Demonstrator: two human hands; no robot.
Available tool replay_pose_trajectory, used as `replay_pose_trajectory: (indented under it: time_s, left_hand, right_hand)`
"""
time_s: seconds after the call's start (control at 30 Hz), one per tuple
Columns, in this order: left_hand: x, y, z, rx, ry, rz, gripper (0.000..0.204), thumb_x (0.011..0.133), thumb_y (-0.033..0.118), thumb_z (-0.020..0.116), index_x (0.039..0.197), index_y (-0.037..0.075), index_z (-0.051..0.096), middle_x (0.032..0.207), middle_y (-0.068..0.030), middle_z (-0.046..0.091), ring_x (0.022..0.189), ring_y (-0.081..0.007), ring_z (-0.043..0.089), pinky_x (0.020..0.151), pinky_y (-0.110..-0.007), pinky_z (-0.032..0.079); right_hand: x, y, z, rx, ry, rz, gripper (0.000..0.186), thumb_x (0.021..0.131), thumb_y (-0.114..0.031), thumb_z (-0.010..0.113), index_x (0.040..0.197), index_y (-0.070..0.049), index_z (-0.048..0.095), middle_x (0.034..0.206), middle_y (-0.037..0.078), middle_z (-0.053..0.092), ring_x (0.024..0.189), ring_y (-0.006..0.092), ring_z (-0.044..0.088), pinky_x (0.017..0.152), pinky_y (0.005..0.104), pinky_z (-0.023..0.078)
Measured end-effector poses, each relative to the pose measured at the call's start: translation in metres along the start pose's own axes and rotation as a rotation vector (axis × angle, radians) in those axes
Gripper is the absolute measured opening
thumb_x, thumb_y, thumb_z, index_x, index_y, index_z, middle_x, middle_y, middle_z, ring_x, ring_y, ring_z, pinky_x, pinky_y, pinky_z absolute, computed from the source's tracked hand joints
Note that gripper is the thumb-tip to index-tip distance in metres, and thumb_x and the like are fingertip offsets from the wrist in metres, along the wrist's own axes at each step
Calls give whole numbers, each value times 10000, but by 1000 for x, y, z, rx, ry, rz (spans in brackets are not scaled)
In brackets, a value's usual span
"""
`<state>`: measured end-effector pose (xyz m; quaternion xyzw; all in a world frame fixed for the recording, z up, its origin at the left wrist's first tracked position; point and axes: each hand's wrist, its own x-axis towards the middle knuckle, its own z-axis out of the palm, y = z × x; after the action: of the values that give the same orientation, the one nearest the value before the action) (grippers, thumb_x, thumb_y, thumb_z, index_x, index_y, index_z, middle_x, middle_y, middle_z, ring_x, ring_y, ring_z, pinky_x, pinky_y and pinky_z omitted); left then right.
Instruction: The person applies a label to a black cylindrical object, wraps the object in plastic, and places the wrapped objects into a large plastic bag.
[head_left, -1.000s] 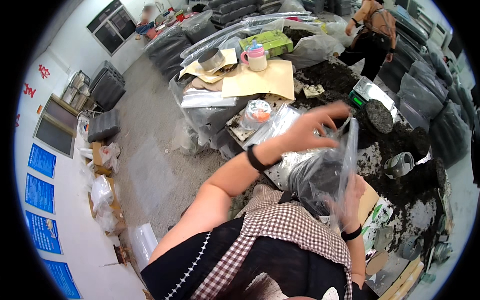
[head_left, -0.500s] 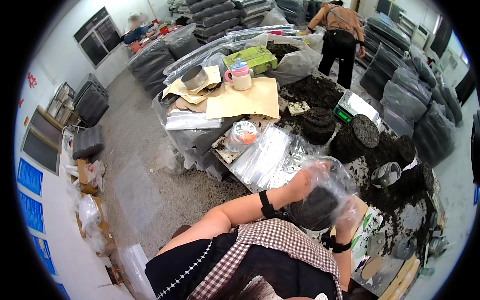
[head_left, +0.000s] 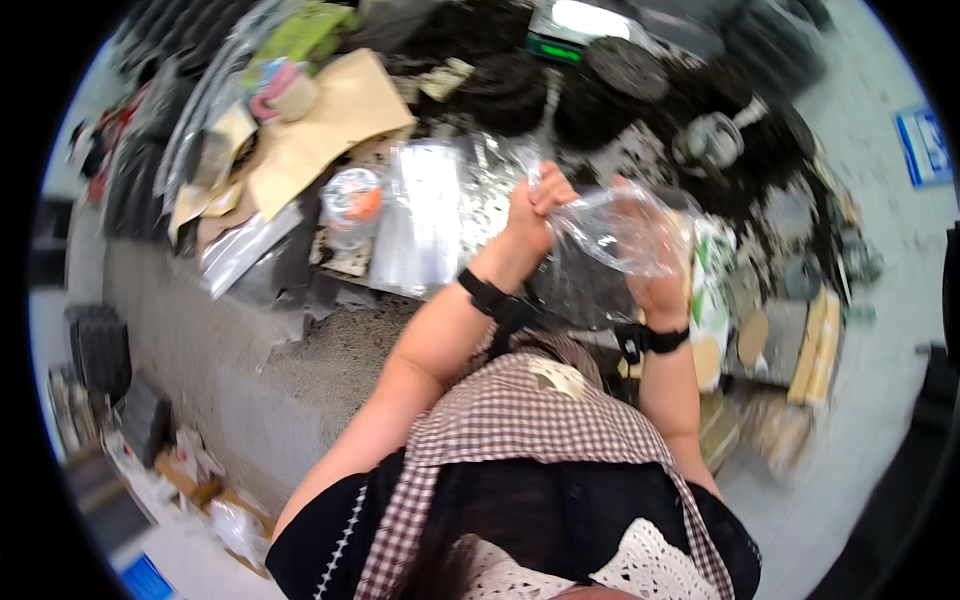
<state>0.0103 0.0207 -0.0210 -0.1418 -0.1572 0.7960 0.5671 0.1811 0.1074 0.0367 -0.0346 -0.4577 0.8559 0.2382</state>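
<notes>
A clear plastic bag with a dark block in its lower part is close in front of my body. My left hand is closed in a fist on the bag's left upper edge. On the other side my right hand is at the bag's right edge, holding the film; its fingers are blurred and partly covered by the plastic. Flat clear bags lie in a stack left of my left hand. Beside them is a clear round tub with something orange on top.
Round dark cakes and loose dark crumbs cover the far table, near a scale with a green display. A glass jar lies to the right. A pink-handled cup rests on tan paper at the left.
The view has swung down and to the right. My left hand has moved off the dark block to the bag's edge. The bag's upper part is spread wider between my hands.
</notes>
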Motion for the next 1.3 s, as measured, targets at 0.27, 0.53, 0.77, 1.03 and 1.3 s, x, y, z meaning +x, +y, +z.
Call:
replay_pose_trajectory:
  time_s: [0.27, 0.53, 0.77, 1.03, 1.3]
  left_hand:
    - [-23, -29, 8, 922, 170, -52, 350, 1040, 385, 435, 1046, 47, 527, 846, -39, 524, 814, -178, 521, 781, -311, 474]
    - [-26, -25, 22, 184, -4, -253, 378, 1062, 384, 372, 791, 126, 420, 584, 36, 341, 502, -74, 320, 543, -228, 330]
    - [-40, -79, 39, 2118, 238, 390, 291, 927, 78, 542, 1183, -3, 430, 788, -133, 662, 664, -264, 676, 583, -343, 516]
    - [-49, -58, 8, 2263, -493, 387, 692, 718, -116, 612, 1323, -29, 288, 1173, -240, 539, 975, -317, 624, 800, -356, 499]
    - [-38, -49, 33, 1534, -10, -91, 484, 827, -84, 581, 1266, 5, 396, 1118, -91, 536, 873, -105, 519, 766, -229, 444]
  right_hand:
    - [-7, 12, 0, -503, -14, 40, 489, 991, -273, 526, 1381, 17, 470, 1362, 145, 489, 1249, 240, 508, 1068, 344, 396]
    - [-10, 14, -17, 644, -35, 326, 417, 1044, -387, 357, 714, -142, 426, 479, -40, 381, 395, 95, 335, 549, 260, 383]
    - [-6, 15, 3, -66, 92, 293, 542, 963, -483, 495, 1275, -42, 457, 1046, 47, 500, 952, 157, 481, 865, 344, 413]
    - [-26, 2, 1, 15, 446, 256, 483, 1067, -373, 346, 1090, 21, 624, 947, 39, 622, 798, 142, 576, 698, 269, 453]
    - [-42, -25, 18, -1790, 70, -172, 261, 873, -178, 631, 1127, -155, 686, 1077, 106, 574, 940, 264, 548, 856, 377, 416]
